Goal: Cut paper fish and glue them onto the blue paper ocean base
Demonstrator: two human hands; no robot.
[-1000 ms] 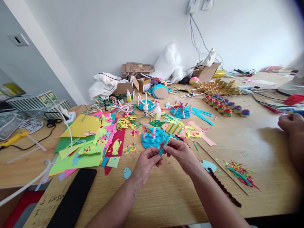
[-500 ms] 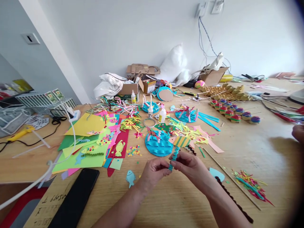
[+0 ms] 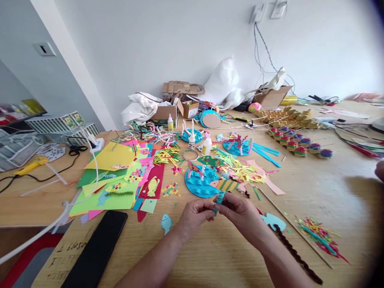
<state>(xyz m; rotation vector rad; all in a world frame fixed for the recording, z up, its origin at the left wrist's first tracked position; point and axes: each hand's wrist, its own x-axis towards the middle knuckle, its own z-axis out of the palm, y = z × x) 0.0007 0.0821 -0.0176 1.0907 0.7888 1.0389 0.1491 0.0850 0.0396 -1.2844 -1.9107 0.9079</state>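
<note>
A yellow-and-green striped paper fish (image 3: 227,185) with a pink head sits on top of a coiled light-blue pipe cleaner (image 3: 220,197). Its lower end is pinched by my left hand (image 3: 195,214), while my right hand (image 3: 239,210) grips the same stem with thumb and fingers, partly hiding it. Just behind the fish lies a blue bumpy disc (image 3: 195,188) carrying a red paper fish (image 3: 195,168). A light-blue paper fish (image 3: 166,223) is flat on the table, left of my left forearm. Under my right wrist's outer side is another light-blue paper piece (image 3: 276,221).
Coloured paper sheets (image 3: 120,202) and a black phone (image 3: 99,244) lie on the left. Glue bottles (image 3: 207,145) stand behind the discs. To the right are a thin wooden stick (image 3: 300,232), a brown pipe cleaner (image 3: 297,254) and paper shreds (image 3: 321,236). Another person's hand (image 3: 379,171) shows at the right edge.
The striped fish and its stem have sunk slightly, and less of the stem shows above my fingers. Both hands keep their hold. The whole view has shifted a little.
</note>
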